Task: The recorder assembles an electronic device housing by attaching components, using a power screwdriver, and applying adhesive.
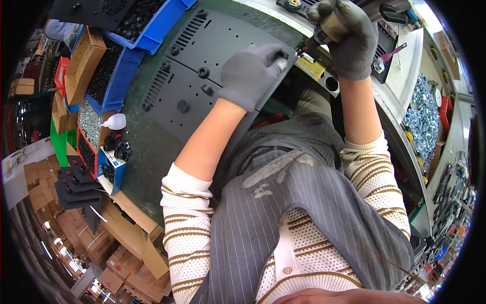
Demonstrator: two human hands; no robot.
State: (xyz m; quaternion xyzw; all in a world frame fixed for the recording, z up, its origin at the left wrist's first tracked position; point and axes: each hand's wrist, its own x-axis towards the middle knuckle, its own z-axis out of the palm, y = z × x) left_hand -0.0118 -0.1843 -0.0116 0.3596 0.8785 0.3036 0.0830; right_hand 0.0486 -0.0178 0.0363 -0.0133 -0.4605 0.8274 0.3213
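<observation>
My left hand [248,73], in a grey glove, rests over the right end of a dark grey metal panel [230,43]. Its thumb and fingers close on a small black round foot [282,54] at the panel's edge. My right hand [354,45], gloved as well, is wrapped round a power screwdriver [331,26], whose tip points left toward that foot. A second slotted panel [169,91] lies against the first, on the near side. Black round feet sit on both panels, one of them a loose-looking round piece [183,106].
Along the left stand blue bins [152,38] of black parts, a tray of small screws [90,124], a white squeeze bottle [115,121] and a small blue box [112,169]. Cardboard boxes [86,230] are stacked beyond. On the right, a pile of shiny metal parts [422,109] lies on a bench.
</observation>
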